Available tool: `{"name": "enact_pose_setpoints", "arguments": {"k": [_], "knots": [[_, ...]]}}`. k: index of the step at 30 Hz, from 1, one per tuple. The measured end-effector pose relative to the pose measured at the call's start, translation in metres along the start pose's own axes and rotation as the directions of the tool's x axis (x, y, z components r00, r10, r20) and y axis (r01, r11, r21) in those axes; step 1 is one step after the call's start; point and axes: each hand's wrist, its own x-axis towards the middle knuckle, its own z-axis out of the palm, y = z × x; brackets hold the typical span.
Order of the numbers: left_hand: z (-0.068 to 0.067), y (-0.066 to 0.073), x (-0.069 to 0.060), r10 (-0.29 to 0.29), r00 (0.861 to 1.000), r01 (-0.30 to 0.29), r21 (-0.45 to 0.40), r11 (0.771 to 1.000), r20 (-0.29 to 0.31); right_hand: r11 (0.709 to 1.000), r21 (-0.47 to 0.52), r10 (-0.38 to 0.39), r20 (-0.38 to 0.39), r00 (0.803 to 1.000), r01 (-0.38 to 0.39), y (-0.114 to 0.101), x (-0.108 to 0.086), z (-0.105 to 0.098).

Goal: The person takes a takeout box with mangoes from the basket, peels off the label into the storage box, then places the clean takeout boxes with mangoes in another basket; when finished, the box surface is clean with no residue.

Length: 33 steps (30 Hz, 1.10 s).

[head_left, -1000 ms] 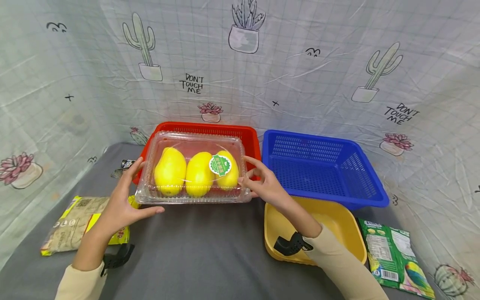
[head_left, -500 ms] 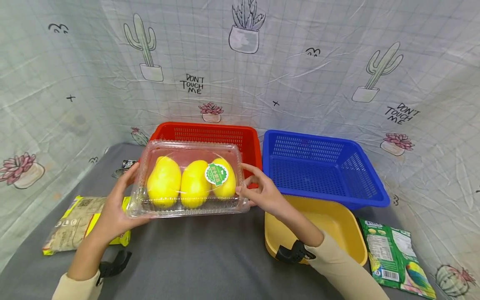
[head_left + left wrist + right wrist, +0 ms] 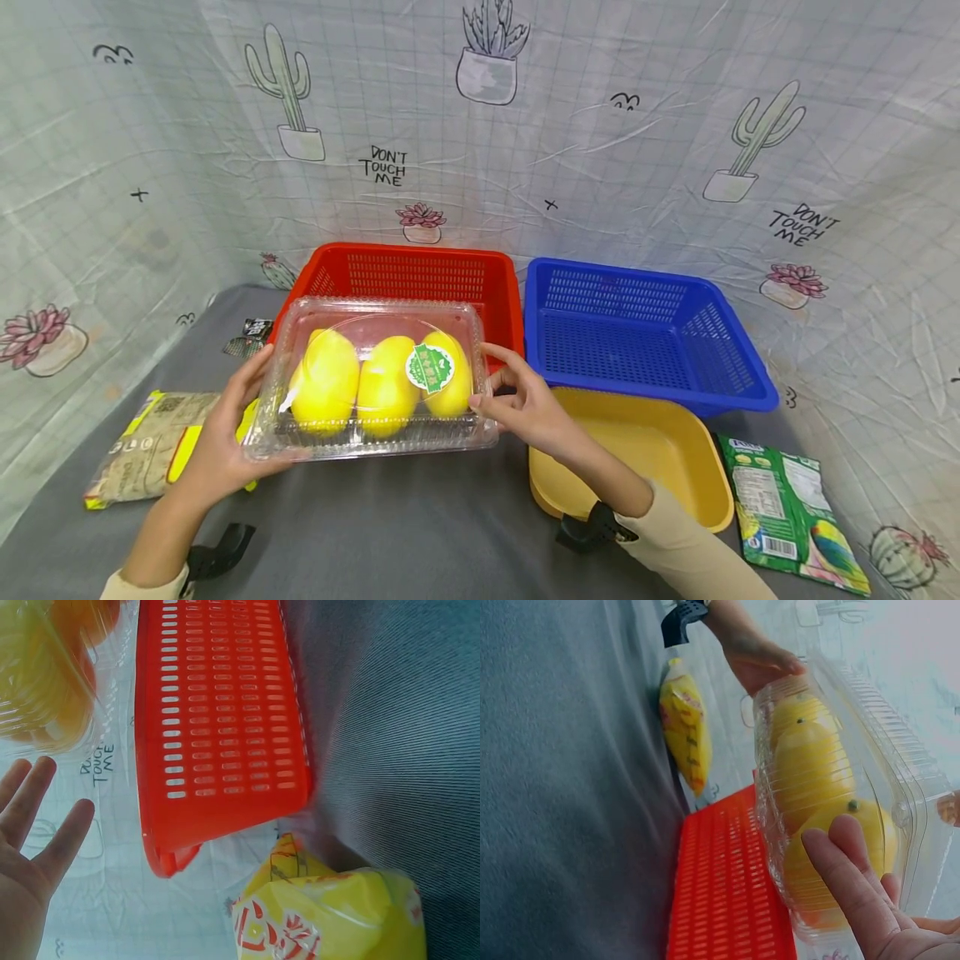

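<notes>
1. While both of your grips are on the clear box (image 3: pixel 382 309), it is held up above the grey bench (image 3: pixel 405 533) and, in the head view, covers a part of the red basket (image 3: pixel 420 271).
2. Your left grip (image 3: pixel 221 446) holds the left end of this box, with the thumb low along its front edge. In the left wrist view, you can see its fingers spread apart.
3. Your right grip (image 3: pixel 532 408) holds the other end, between the thumb at the front and the index finger farther back.
4. Three yellow mangoes (image 3: pixel 386 387) lie side by side inside the box. It is tilted, so its lid faces you, and a round green and white sticker (image 3: pixel 430 368) sits over the right mango.
5. Just beside the red basket, on its right, you have the blue basket (image 3: pixel 607 342). Nearer to you stands the yellow tub (image 3: pixel 652 442).
6. To the right of this tub lies the green pack (image 3: pixel 787 508). On your left, the yellow pack (image 3: pixel 146 450) is partly hidden by your left grip, and a small black packet (image 3: pixel 257 327) lies near the red basket.
7. Behind everything hangs a pale curtain (image 3: pixel 600 50) with printed cactuses.
</notes>
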Motion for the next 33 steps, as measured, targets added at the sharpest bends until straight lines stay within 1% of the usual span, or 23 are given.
{"name": "enact_pose_setpoints", "arguments": {"k": [4,7,8,11,14,16,19,22,23,25,27,29,30,33], "knots": [[0.000,0.004,-0.005,-0.007,1.000,0.007,-0.010,1.000,-0.006,0.999,0.032,-0.011,-0.001,1.000,0.011,0.001,-0.005,0.004],[-0.002,0.006,-0.010,-0.023,1.000,0.023,-0.018,1.000,-0.007,0.999,0.048,-0.017,-0.002,1.000,0.017,0.002,-0.008,0.007],[-0.002,0.007,-0.012,-0.028,1.000,0.028,-0.035,0.999,-0.004,0.999,0.048,-0.021,-0.001,1.000,0.021,0.003,-0.010,0.008],[-0.003,0.008,-0.017,-0.032,0.999,0.034,-0.138,0.990,0.014,0.998,0.052,-0.036,0.006,0.999,0.036,0.004,-0.015,0.012],[-0.005,0.008,-0.021,-0.019,0.999,0.028,-0.246,0.969,0.037,0.997,0.061,-0.052,0.017,0.998,0.051,0.006,-0.020,0.015],[-0.006,0.009,-0.023,-0.013,0.999,0.026,-0.285,0.958,0.049,0.995,0.074,-0.062,0.021,0.998,0.061,0.007,-0.023,0.017],[-0.007,0.009,-0.027,-0.011,0.998,0.029,-0.291,0.956,0.062,0.993,0.096,-0.067,0.025,0.997,0.064,0.008,-0.028,0.020],[-0.007,0.010,-0.031,-0.032,0.997,0.053,-0.291,0.955,0.076,0.991,0.108,-0.079,0.020,0.997,0.076,0.009,-0.033,0.023],[-0.006,0.010,-0.032,-0.021,0.997,0.041,-0.295,0.955,0.073,0.990,0.112,-0.086,0.018,0.996,0.083,0.010,-0.034,0.024],[-0.005,0.010,-0.034,-0.026,0.997,0.047,-0.294,0.955,0.074,0.989,0.105,-0.103,0.014,0.995,0.101,0.012,-0.036,0.024],[-0.004,0.009,-0.035,-0.013,0.997,0.036,-0.306,0.951,0.076,0.988,0.106,-0.117,0.010,0.993,0.115,0.014,-0.037,0.025],[-0.003,0.009,-0.038,-0.012,0.997,0.037,-0.309,0.950,0.082,0.988,0.105,-0.118,0.008,0.993,0.116,0.017,-0.040,0.026],[-0.003,0.009,-0.039,-0.026,0.996,0.052,-0.304,0.951,0.089,0.988,0.105,-0.118,0.009,0.993,0.116,0.018,-0.041,0.026],[-0.001,0.007,-0.042,-0.022,0.995,0.050,-0.306,0.951,0.094,0.987,0.118,-0.112,0.008,0.994,0.111,0.022,-0.046,0.028]]}}
